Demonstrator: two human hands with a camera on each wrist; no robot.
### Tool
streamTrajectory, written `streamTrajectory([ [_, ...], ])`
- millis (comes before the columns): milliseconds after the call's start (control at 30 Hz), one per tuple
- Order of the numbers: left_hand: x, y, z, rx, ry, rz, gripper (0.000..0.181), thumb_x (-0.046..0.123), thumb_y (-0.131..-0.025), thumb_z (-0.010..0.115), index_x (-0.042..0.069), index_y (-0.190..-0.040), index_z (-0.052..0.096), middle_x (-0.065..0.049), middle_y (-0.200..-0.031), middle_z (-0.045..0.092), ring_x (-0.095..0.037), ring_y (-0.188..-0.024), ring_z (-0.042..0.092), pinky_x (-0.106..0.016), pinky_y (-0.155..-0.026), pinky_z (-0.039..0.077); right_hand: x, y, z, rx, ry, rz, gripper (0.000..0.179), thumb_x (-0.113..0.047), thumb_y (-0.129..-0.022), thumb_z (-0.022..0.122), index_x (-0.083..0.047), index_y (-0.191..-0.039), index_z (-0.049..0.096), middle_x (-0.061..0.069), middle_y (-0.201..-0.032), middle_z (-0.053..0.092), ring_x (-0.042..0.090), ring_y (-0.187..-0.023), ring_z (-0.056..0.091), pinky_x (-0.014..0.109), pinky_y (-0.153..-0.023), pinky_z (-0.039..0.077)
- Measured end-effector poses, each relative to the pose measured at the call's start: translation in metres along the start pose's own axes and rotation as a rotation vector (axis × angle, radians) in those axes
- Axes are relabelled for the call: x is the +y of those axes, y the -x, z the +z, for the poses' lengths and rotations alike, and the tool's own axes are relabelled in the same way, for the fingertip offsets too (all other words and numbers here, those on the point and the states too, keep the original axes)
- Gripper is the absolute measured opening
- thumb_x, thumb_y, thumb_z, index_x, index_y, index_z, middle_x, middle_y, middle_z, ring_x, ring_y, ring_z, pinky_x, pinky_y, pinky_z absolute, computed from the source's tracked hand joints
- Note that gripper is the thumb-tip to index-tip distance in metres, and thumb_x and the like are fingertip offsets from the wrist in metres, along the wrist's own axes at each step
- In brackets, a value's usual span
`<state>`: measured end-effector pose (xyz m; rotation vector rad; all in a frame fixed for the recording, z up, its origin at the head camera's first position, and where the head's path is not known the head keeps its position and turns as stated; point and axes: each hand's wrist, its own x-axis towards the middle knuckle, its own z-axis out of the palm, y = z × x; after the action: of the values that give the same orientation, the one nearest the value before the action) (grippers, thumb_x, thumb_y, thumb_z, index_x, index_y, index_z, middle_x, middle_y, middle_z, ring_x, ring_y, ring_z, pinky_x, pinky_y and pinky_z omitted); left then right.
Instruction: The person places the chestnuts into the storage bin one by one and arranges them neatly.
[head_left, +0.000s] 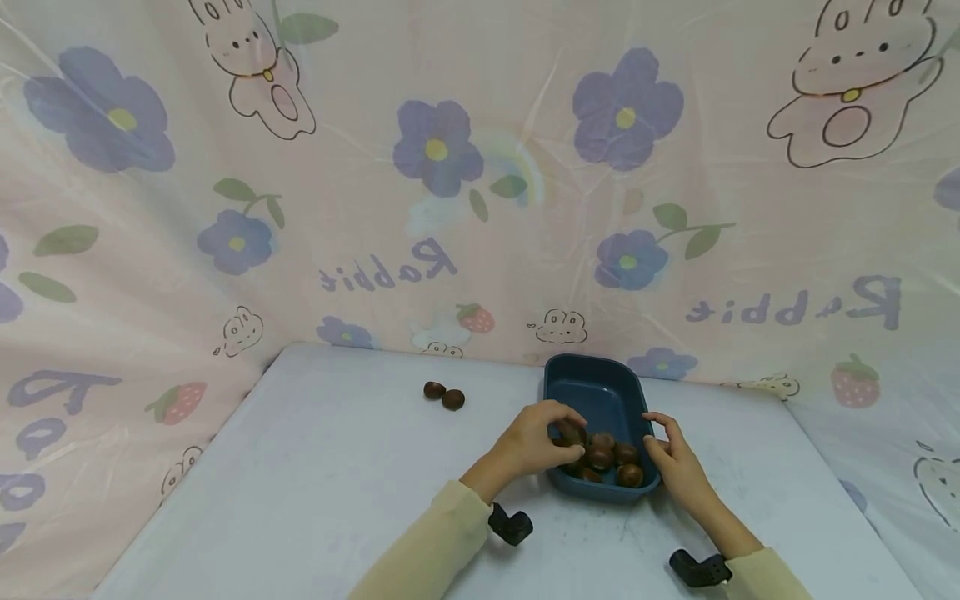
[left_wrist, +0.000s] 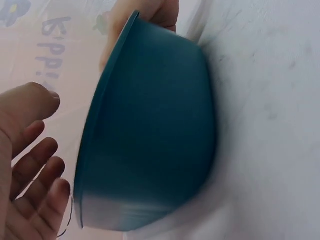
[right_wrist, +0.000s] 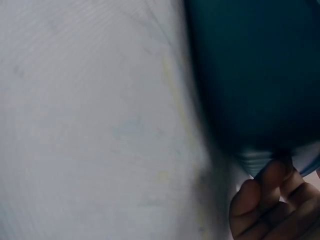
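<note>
A dark blue rectangular plastic box (head_left: 600,400) stands on the table, with several glossy brown chestnuts (head_left: 601,457) gathered in its near half. Over the box's left rim reaches my left hand (head_left: 536,437), thumb and fingers apart above the chestnuts. The left wrist view shows this hand (left_wrist: 30,165) beside the rim with nothing between thumb and fingers. On the opposite side, my right hand (head_left: 678,467) grips the box's right wall. Its curled fingers (right_wrist: 272,175) press against the outside of the box in the right wrist view.
Two chestnuts (head_left: 443,395) lie together on the white table (head_left: 337,467), left of the box toward the back. A pink curtain (head_left: 480,225) printed with flowers and rabbits hangs behind the table and along its sides. Black wrist cameras (head_left: 512,525) sit at both sleeves.
</note>
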<state>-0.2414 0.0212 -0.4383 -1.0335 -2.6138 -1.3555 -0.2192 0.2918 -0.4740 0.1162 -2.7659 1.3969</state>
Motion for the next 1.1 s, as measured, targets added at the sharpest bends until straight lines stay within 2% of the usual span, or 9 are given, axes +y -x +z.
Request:
streamTrajectory([
  [133,-0.004,0.004,-0.010,0.040,-0.017,-0.014,0.032,0.021,-0.084,0.074,0.015,-0.114,0.067,0.000,-0.110,0.066,-0.013,-0.093,0.062,-0.015,-0.071,0.050,-0.001,0.002,0.000,0.009,0.004,-0.011,0.045,-0.029,-0.105,0.039,-0.013,-0.145,0.027,0.020,-0.102,0.064,0.010,-0.056,0.043,0.027,-0.051,0.039],
  [233,-0.009,0.008,-0.017,0.063,-0.049,-0.041,0.033,0.024,-0.084,0.074,0.017,-0.115,0.066,0.002,-0.115,0.066,-0.010,-0.095,0.060,-0.014,-0.068,0.048,-0.002,0.002,0.001,0.017,0.007,-0.017,0.045,-0.029,-0.105,0.039,-0.013,-0.145,0.028,0.023,-0.106,0.064,0.009,-0.059,0.046,0.027,-0.052,0.040],
  [400,-0.022,0.015,-0.030,0.083,-0.080,-0.077,0.035,0.026,-0.083,0.074,0.019,-0.116,0.065,0.004,-0.116,0.065,-0.017,-0.100,0.063,-0.018,-0.075,0.051,-0.002,0.002,0.001,0.024,0.012,-0.023,0.044,-0.028,-0.105,0.039,-0.012,-0.144,0.029,0.021,-0.100,0.065,0.008,-0.060,0.046,0.027,-0.052,0.040],
  [533,-0.032,0.022,-0.042,0.111,-0.101,-0.096,0.035,0.027,-0.082,0.075,0.019,-0.115,0.065,0.001,-0.114,0.066,-0.018,-0.099,0.063,-0.027,-0.082,0.053,0.000,0.002,0.001,0.017,0.012,-0.016,0.045,-0.028,-0.105,0.039,-0.012,-0.145,0.028,0.017,-0.094,0.064,0.009,-0.056,0.044,0.027,-0.050,0.039],
  [767,-0.049,0.035,-0.061,0.155,-0.148,-0.172,0.035,0.030,-0.082,0.075,0.020,-0.114,0.066,-0.001,-0.112,0.066,-0.014,-0.097,0.062,-0.027,-0.082,0.052,-0.001,0.001,0.001,0.011,0.015,-0.019,0.046,-0.028,-0.105,0.038,-0.013,-0.146,0.026,0.022,-0.104,0.065,0.008,-0.058,0.045,0.028,-0.051,0.040],
  [900,-0.058,0.040,-0.070,0.162,-0.152,-0.223,0.036,0.031,-0.082,0.074,0.020,-0.116,0.065,-0.003,-0.113,0.066,-0.016,-0.098,0.062,-0.031,-0.082,0.052,-0.002,0.002,0.000,0.008,0.017,-0.020,0.045,-0.029,-0.105,0.038,-0.013,-0.146,0.027,0.017,-0.093,0.064,0.009,-0.055,0.043,0.027,-0.050,0.040],
  [1100,-0.070,0.047,-0.080,0.196,-0.163,-0.299,0.038,0.032,-0.082,0.074,0.017,-0.115,0.066,-0.007,-0.112,0.068,-0.019,-0.097,0.061,-0.035,-0.081,0.052,-0.001,0.003,0.000,0.013,0.015,-0.021,0.045,-0.029,-0.105,0.038,-0.014,-0.145,0.028,0.013,-0.089,0.062,0.009,-0.055,0.041,0.027,-0.050,0.038],
])
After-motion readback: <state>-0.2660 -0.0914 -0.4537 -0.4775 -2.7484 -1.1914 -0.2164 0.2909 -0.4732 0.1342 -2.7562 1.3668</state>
